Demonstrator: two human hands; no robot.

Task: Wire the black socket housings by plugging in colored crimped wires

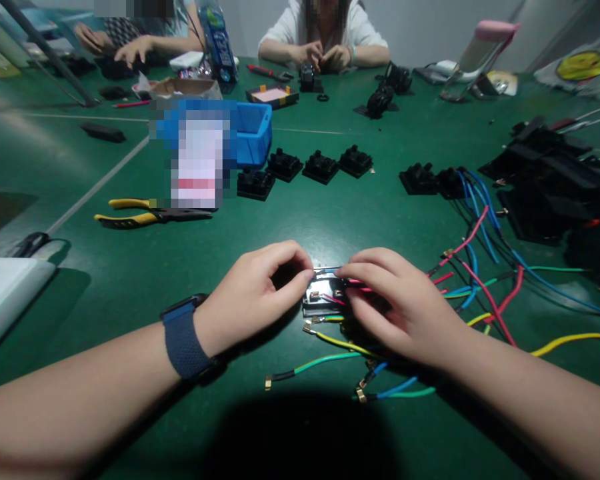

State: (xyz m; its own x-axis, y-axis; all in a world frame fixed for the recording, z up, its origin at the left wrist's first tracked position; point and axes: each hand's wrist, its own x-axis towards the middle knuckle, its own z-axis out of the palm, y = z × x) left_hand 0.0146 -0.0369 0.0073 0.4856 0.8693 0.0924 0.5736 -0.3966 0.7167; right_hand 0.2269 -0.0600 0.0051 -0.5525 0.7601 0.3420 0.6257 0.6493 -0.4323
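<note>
On the green table in front of me lies a small black electrical part (pixel 323 308) with shiny metal contacts. My left hand (pixel 263 287) pinches its left edge between thumb and fingers. From the right, my right hand (pixel 397 300) closes its fingers over the same part, where red wires (pixel 359 286) run under the fingers. The fingertips hide some of the part and the wire ends. Beneath and beside my right hand spread loose wires, among them a yellow wire (pixel 343 343) and a green wire (pixel 325 361) with brass terminals on their ends.
Yellow-handled pliers (pixel 130 215) lie left, by a blurred upright object before a blue bin (pixel 254 133). Several black modules (pixel 321 167) stand beyond my hands. Black parts (pixel 535 180) pile up at right, and a white box (pixel 10 293) sits left. Two people work across the table.
</note>
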